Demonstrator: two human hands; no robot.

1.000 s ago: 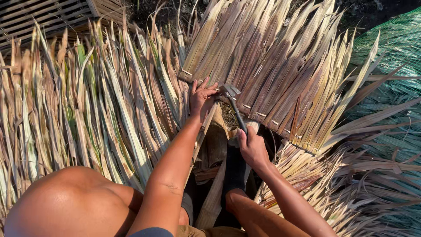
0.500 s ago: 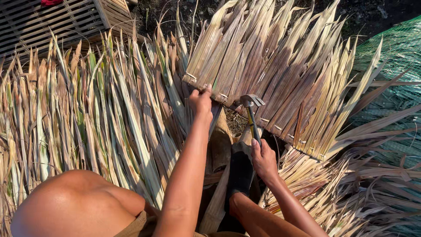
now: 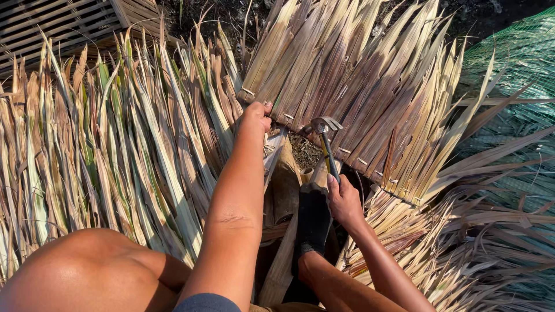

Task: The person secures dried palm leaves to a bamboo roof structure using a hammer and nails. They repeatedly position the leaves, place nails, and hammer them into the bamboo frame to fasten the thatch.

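My left hand (image 3: 256,115) presses down on the near edge of a thatch panel (image 3: 352,86) made of folded dried palm leaves fixed along a stick. My right hand (image 3: 343,199) grips the handle of a claw hammer (image 3: 325,136); its metal head rests at the panel's edge, a little right of my left hand. My foot in a black sock (image 3: 313,216) lies on a wooden pole (image 3: 286,190) under my arms. My bare left knee (image 3: 87,271) fills the lower left.
Loose long palm leaves (image 3: 104,138) cover the ground to the left. More dried fronds (image 3: 462,231) pile up at the lower right. A slatted bamboo crate (image 3: 63,23) stands at the top left, and green netting (image 3: 520,63) lies at the right edge.
My left hand has slid along the panel's edge and stayed pressed there. The hammer head has come down toward the panel's edge, and the view has shifted slightly.
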